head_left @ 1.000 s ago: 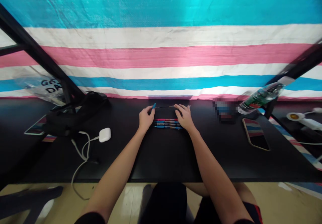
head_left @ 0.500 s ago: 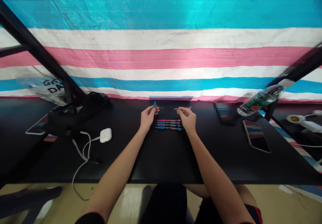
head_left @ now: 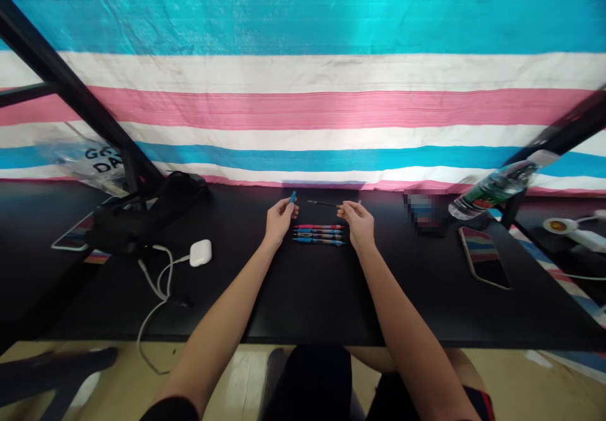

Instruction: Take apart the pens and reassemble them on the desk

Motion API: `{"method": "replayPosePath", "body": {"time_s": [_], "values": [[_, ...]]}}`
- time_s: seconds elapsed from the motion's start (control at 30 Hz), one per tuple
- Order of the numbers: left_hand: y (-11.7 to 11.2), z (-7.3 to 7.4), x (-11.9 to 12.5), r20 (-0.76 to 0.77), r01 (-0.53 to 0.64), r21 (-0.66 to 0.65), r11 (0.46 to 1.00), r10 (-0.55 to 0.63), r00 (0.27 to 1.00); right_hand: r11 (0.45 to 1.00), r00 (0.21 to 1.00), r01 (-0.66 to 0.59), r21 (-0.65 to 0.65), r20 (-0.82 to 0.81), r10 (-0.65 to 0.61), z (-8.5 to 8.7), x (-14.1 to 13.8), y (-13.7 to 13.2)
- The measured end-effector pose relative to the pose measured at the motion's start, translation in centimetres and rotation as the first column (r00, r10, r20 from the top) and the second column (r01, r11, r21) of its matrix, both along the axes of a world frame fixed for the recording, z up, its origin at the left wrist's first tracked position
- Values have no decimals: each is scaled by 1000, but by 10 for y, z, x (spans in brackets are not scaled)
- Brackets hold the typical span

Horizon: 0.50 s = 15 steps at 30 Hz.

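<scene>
Blue pen piece (head_left: 293,197) pinched in left fingers (head_left: 286,204), thin black refill (head_left: 324,204) in right fingers (head_left: 343,207)

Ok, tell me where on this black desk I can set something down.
The black desk is bare in front of the four pens, between the forearms, and between the right hand and the phone. It is crowded behind the pens, where the left hand holds a small blue piece, and around the white earbud case and white cable.
</scene>
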<state>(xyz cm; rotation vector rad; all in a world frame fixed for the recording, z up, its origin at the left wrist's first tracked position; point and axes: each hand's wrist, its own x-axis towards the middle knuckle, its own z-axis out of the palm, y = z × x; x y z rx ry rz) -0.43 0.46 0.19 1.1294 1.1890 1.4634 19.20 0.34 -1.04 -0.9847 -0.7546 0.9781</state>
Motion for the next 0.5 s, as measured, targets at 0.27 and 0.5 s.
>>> {"method": "replayPosePath", "body": {"time_s": [0.27, 0.5], "values": [[-2, 4, -1, 103, 111, 70, 991, -118, 988, 1000, 996, -17, -17, -91, 16, -1, 7, 2], [-2, 5, 1, 77, 135, 62, 989, -139, 987, 998, 988, -65, -9, -138, 63, -4, 9, 4]]}}
